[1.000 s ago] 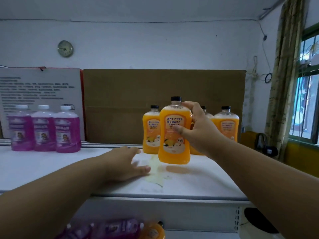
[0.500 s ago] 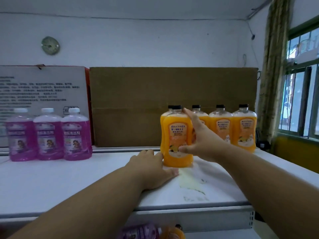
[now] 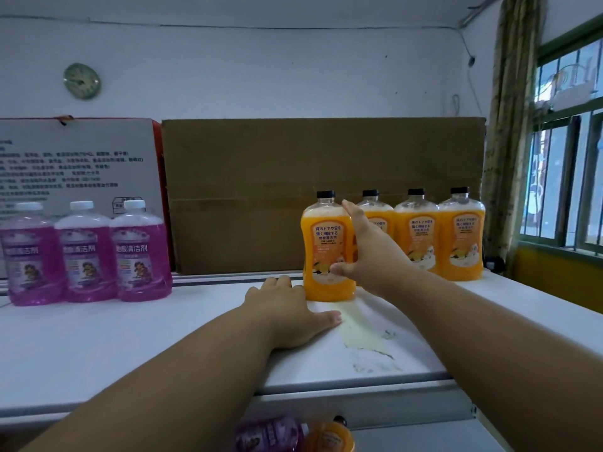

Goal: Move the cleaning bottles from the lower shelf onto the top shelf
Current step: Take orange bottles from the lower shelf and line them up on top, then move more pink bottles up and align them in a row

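1. Standing upright on the white top shelf [image 3: 98, 347]: an orange bottle [image 3: 326, 252], gripped along its right side by the right hand [image 3: 368, 252].
2. Lying flat, palm down, just in front of that bottle: the left hand [image 3: 290, 314].
3. Lined up to the right, against brown cardboard [image 3: 261, 197]: three more orange bottles [image 3: 460, 236].
4. Grouped at far left: three purple bottles [image 3: 85, 252].
5. Peeking out below the shelf edge: a purple and an orange bottle on the lower shelf [image 3: 424, 438].
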The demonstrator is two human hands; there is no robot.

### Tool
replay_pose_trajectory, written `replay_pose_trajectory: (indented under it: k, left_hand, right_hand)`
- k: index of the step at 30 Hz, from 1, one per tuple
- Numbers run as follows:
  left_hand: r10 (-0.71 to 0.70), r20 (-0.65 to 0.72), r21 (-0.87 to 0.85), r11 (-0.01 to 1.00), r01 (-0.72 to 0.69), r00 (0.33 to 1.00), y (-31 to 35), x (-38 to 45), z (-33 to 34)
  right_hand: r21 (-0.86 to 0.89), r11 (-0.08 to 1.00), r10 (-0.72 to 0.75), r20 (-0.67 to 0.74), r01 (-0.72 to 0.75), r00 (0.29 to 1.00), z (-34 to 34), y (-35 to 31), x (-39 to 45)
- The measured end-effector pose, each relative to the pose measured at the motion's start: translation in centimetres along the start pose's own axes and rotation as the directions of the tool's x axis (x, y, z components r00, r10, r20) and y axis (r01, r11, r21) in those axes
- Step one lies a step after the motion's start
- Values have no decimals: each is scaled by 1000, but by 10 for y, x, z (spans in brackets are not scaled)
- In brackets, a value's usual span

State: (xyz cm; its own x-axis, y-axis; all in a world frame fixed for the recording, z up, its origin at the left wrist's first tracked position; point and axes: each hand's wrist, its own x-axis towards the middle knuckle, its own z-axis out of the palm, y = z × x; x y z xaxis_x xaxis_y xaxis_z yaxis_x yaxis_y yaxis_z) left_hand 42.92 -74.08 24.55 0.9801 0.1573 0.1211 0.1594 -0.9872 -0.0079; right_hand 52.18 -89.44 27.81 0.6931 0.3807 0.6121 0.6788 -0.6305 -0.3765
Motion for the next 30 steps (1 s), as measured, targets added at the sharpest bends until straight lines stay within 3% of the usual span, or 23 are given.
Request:
replay_pose_trajectory:
  k: [11, 16, 19, 21, 23, 25, 27, 30]
  left_hand:
    - [-1, -8, -50, 999, 1, 1000, -2, -4, -3]
    - [9, -215, -174, 984, -48, 976, 5, -42, -19]
    - [-5, -408, -245, 964, -105, 913, 16, -88, -16]
    - [6, -562, -273, 943, -192, 827, 28, -129, 0]
    - [69, -685, -206, 937, -282, 726, 39, -171, 25]
    - [96, -724, -177, 932, -318, 683, 50, -207, 58]
    - [73, -688, -228, 923, -310, 722, 56, -231, 92]
    - [3, -552, -339, 912, -228, 834, 54, -250, 140]
  right_hand:
    - [-43, 999, 2, -27, -4, 1000, 0, 0, -8]
    - [-140, 982, -142, -110, 126, 984, -31, -18, -40]
    - [-120, 966, -248, -182, 229, 952, -51, -34, -76]
    - [-69, 955, -296, -203, 288, 933, -63, -42, -108]
    - [-23, 939, -339, -218, 342, 915, -72, -48, -140]
    - [22, 918, -382, -224, 396, 897, -78, -54, -175]
    - [92, 896, -408, -219, 435, 886, -76, -62, -209]
    - [162, 880, -431, -130, 448, 893, -55, -65, -252]
